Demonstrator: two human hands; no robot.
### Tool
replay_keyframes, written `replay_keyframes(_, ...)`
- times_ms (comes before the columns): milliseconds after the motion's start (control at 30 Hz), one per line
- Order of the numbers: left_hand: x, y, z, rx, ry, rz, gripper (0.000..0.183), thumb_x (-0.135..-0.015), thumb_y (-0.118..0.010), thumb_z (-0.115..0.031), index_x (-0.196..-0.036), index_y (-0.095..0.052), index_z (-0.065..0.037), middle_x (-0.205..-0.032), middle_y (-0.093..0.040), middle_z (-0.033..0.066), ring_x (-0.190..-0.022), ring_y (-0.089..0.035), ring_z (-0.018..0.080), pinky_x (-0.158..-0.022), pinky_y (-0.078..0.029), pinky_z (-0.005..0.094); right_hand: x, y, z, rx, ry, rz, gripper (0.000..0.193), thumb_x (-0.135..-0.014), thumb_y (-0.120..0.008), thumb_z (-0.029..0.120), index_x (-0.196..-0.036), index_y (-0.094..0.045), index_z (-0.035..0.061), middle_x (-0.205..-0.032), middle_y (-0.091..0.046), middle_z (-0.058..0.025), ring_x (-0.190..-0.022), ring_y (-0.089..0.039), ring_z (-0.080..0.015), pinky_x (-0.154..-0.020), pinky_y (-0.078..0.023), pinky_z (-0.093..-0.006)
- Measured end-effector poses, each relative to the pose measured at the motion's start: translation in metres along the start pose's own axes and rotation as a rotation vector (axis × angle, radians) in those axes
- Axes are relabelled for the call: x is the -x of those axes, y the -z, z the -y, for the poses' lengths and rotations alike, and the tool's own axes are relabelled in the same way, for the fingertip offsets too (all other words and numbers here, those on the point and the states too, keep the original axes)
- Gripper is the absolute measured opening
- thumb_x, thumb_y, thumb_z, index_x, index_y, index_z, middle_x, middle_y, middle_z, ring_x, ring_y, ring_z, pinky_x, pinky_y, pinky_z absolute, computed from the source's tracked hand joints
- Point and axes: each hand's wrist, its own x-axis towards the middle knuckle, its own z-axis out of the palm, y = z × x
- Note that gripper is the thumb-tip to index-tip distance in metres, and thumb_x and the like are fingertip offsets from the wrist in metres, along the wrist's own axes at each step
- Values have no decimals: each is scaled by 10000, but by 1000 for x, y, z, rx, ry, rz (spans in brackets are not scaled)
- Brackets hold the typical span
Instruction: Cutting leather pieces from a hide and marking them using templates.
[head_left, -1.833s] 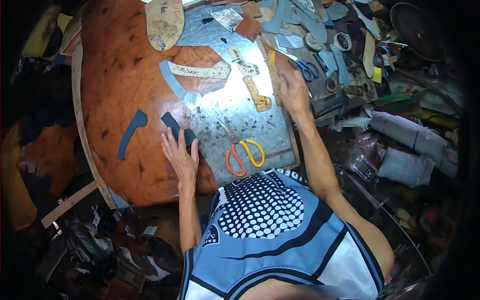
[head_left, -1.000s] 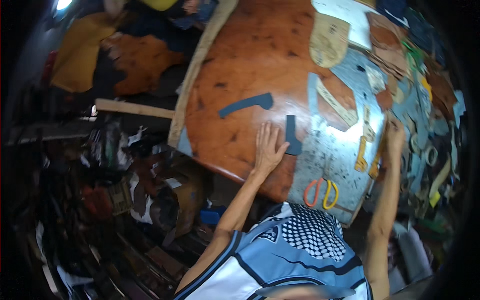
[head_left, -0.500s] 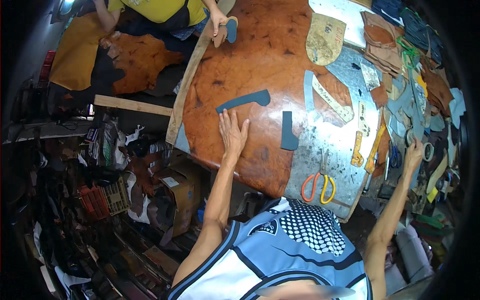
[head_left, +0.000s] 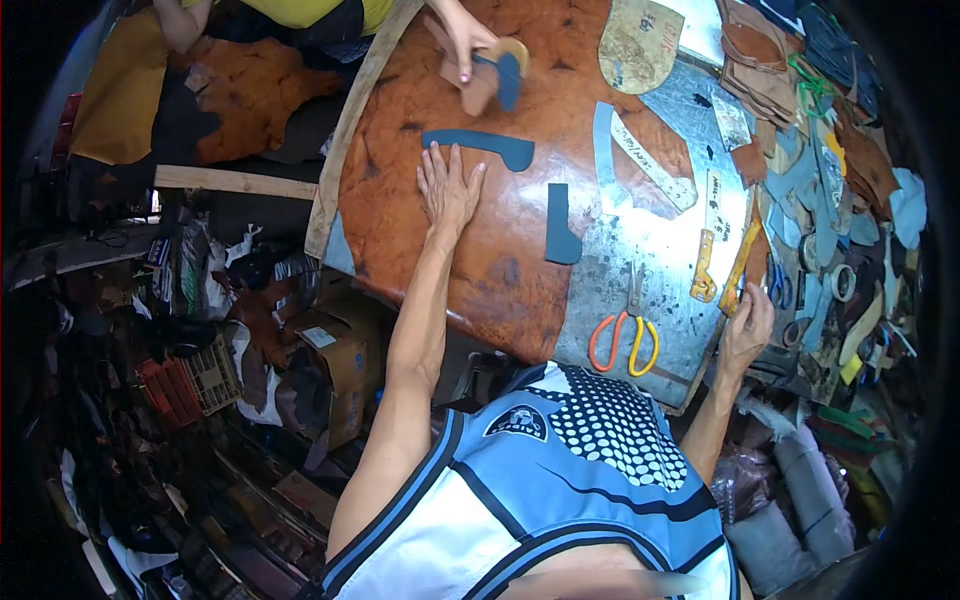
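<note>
My left hand point(head_left: 452, 195) lies flat on the brown leather hide point(head_left: 400, 240), fingers spread. Its fingertips touch the lower edge of a dark blue-grey curved pattern piece point(head_left: 480, 143). A shorter dark blue-grey piece point(head_left: 564, 225) lies to the right on the leather. My right hand point(head_left: 745, 330) is at the table's right edge, beside a yellow-brown strip point(head_left: 742, 265). Its fingers are drawn together; what they hold, if anything, is too small to make out. Scissors with one orange and one yellow handle point(head_left: 626, 335) rest on the metal sheet point(head_left: 590, 310) between my hands.
Across the table, a co-worker's hand point(head_left: 465, 40) holds several flat tan and blue pieces point(head_left: 508, 80). Pale templates point(head_left: 650, 165) and a rounded board point(head_left: 642, 45) lie at the far right. Leather scraps and a tape roll point(head_left: 843, 283) crowd the right side. A wooden bar point(head_left: 235, 183) juts out left.
My right hand has come left from the scraps to the table's right edge. The co-worker's hand has moved right over the leather with its pieces. My left hand stays by the curved piece.
</note>
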Motion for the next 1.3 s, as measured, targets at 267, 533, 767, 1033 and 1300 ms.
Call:
replay_keyframes(267, -7, -4, 6, 96, 67, -54, 650, -954, -478, -470, -1421, -418, -23, -1523, -260, 262, -1424, -224, 394, -1169, -145, 491, 5, 1, 9, 47, -28, 34, 206, -911, -559, 49, -1088, -654, 9, -1081, -636, -160, -1025, -599, -327, -893, -450, -419)
replay_keyframes(533, -12, -4, -1, 40, -9, -18, 705, -921, -516, -526, -1410, -437, -24, -1512, -303, 241, -1418, -226, 417, -1152, -159, 538, 10, -1, 15, 102, -33, 39, 225, -912, -571, 61, -1117, -652, 18, -1123, -625, -151, -1057, -583, -317, -907, -434, -420)
replay_keyframes(767, -54, -18, -36, 1, 15, 45, 773, -885, -506, -621, -1430, -432, -78, -1524, -296, 221, -1425, -187, 441, -1144, -115, 580, 5, -7, 35, 61, 30, 67, 219, -893, -585, 29, -1100, -655, 23, -1117, -626, -146, -1059, -584, -309, -925, -425, -410)
replay_keyframes(1033, 0, -23, -44, -165, -118, 24, 661, -934, -474, -542, -1394, -456, -67, -1511, -323, 223, -1395, -278, 426, -1129, -202, 568, 26, 22, 2, 135, -41, -8, 193, -865, -605, 26, -1044, -675, 46, -1032, -654, -117, -994, -605, -291, -874, -441, -390)
replay_keyframes(1300, 78, 26, -46, -105, -169, 165, 594, -990, -455, -438, -1438, -401, -53, -1533, -284, 209, -1415, -240, 412, -1129, -208, 549, 51, 39, 1, 59, -200, 37, 166, -808, -697, 94, -966, -679, 44, -907, -632, -116, -868, -604, -302, -762, -454, -391)
